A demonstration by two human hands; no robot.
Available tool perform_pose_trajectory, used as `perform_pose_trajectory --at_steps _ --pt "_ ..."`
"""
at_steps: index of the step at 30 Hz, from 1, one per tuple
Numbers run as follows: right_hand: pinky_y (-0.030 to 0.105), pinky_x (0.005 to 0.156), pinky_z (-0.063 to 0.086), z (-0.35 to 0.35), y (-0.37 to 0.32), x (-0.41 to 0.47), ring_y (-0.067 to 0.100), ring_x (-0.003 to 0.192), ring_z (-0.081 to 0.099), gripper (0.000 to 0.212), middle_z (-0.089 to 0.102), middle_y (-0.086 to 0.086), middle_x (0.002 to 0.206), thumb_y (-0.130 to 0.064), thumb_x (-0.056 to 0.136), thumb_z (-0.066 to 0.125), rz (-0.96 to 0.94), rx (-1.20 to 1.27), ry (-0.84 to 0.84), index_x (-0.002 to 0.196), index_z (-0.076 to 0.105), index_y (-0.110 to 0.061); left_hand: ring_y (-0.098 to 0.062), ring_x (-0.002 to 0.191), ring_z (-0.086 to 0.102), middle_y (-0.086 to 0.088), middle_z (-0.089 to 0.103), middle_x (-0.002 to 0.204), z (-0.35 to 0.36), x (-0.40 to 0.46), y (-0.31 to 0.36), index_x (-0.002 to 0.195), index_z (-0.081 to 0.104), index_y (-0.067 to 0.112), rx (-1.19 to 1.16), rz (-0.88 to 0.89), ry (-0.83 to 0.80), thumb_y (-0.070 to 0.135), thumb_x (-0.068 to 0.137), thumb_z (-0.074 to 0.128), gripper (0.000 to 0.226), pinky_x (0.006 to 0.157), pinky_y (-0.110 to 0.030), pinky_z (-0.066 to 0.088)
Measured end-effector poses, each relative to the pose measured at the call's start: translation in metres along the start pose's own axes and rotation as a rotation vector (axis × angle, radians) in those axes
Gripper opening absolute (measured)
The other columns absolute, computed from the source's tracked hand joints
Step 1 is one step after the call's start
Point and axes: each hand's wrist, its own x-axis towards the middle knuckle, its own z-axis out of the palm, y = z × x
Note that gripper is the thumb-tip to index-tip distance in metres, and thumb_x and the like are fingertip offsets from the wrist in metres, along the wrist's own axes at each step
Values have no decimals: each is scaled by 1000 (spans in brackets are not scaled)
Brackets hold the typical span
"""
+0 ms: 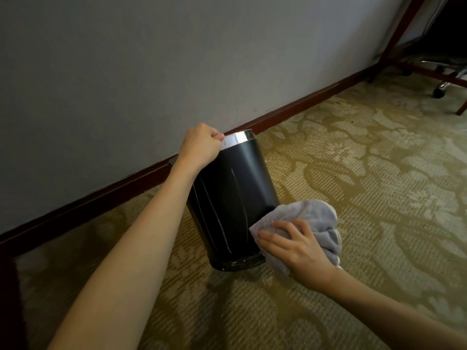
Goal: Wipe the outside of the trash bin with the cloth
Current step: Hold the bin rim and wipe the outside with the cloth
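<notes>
A black round trash bin [232, 198] with a shiny metal rim stands on the carpet close to the wall. Pale streaks run down its side. My left hand [202, 147] grips the rim at the bin's top left. A bunched grey cloth [313, 221] is pressed against the lower right side of the bin. My right hand [295, 246] lies on the cloth with its fingers spread over it.
A grey wall with a dark red skirting board [303, 107] runs behind the bin. Patterned tan carpet [366, 173] covers the floor. At the far right stand dark red desk legs [394, 44] and an office chair's wheeled base [439, 89].
</notes>
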Motion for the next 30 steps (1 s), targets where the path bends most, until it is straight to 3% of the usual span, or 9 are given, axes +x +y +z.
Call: perform_pose_trajectory --at_steps 4,7,11,13,15,18,22,28,30 --pt "42 87 38 -11 4 25 24 118 44 36 62 -7 126 -27 85 56 48 100 9 120 64 -21 -11 47 30 2 31 51 1 -2 6 48 30 17 -17 5 -11 10 92 48 48 50 -20 29" --pt "46 87 40 -23 15 60 27 114 51 38 63 -5 125 -25 81 58 119 81 70 117 66 -19 -12 46 29 2 29 50 2 -3 11 47 27 18 5 31 -30 8 88 48 46 47 -22 27" --pt "47 97 37 -34 21 101 30 107 60 58 70 6 108 -1 51 85 231 80 193 106 71 -10 -11 42 24 4 24 44 7 -4 18 46 24 19 32 59 -27 7 85 50 49 43 -24 21" --pt "35 103 32 -37 22 110 23 103 57 54 73 9 98 4 48 86 162 98 282 99 73 -3 -13 43 24 4 24 44 9 -4 19 45 24 18 33 57 -21 8 85 52 50 45 -26 23" --pt "22 103 27 -35 23 102 16 98 49 40 74 10 92 2 57 82 39 103 355 96 73 1 -14 43 26 4 25 44 10 -3 18 44 25 18 44 63 -21 11 86 53 50 46 -27 24" --pt "45 88 41 -26 12 67 25 113 49 32 68 -2 118 -17 79 67 89 6 201 111 70 -15 -13 43 29 4 27 44 13 -5 18 45 28 19 61 83 -23 15 89 53 51 47 -26 25" --pt "43 85 40 -9 -2 10 27 114 55 31 66 -9 119 -26 85 58 -62 -60 -18 114 69 -22 -13 46 33 -7 27 50 18 -1 18 46 32 21 49 60 -2 16 91 51 49 46 -26 27" --pt "42 81 48 -7 -2 -10 26 110 61 32 67 -11 115 -22 78 75 -103 -66 -101 109 70 -24 -12 53 41 4 42 55 23 -1 16 53 39 21 52 123 -12 31 97 44 46 49 -26 28" --pt "42 81 47 -7 1 -11 26 111 61 34 67 -11 115 -22 77 76 -93 -67 -107 110 69 -24 -13 61 47 6 47 61 20 -3 10 58 43 23 2 158 -60 36 99 39 43 60 -27 34"
